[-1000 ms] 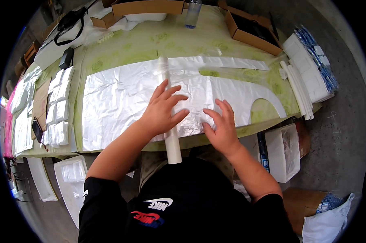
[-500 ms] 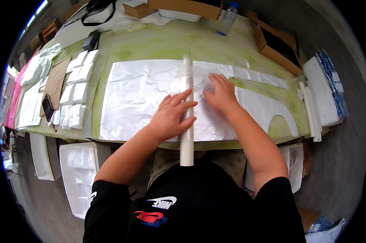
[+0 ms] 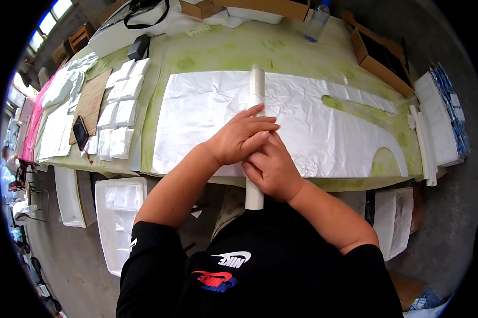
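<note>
1. White plastic sheet point(image 3: 313, 132): lies flat and wrinkled on the table point(image 3: 223, 50), along its front edge; curved cut-outs face the table's right edge.
2. Pale tube point(image 3: 257, 85): lies across the sheet; its near end overhangs the table's front edge.
3. Brown cardboard piece point(image 3: 95, 98): rests flat toward the table's left edge.
4. Left hand point(image 3: 241, 135): set over the tube, fingers extended, overlapping the other hand. Whether it grips cannot be told.
5. Right hand point(image 3: 273, 169): lies over the tube's nearer part, fingers bent. Closure around the tube cannot be told.
6. Dark phone point(image 3: 81, 132): sits on the cardboard, near the table's front-left corner.
</note>
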The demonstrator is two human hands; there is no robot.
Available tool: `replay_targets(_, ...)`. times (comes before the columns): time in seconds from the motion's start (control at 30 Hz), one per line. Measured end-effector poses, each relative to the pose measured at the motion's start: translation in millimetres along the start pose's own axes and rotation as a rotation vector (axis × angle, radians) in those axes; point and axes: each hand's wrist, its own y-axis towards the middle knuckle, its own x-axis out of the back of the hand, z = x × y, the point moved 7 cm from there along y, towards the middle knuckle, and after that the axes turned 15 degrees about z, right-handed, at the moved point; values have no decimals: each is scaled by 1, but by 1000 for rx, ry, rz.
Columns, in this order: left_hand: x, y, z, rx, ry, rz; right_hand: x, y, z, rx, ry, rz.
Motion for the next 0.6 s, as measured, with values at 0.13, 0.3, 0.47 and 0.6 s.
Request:
replay_targets(0.13,-9,-36,28,83,-45,-52,-8,-16,10,65,12,-6)
replay_targets(0.3,13,-61,27,3,-149,-236,-38,12,19,80,33,137)
replay_targets(0.47,8,-72,19,175,86,79,-61,18,37,221,208,262)
replay_targets(0.6,50,-130,30,422,501,-328,-34,-18,50,234,115,214)
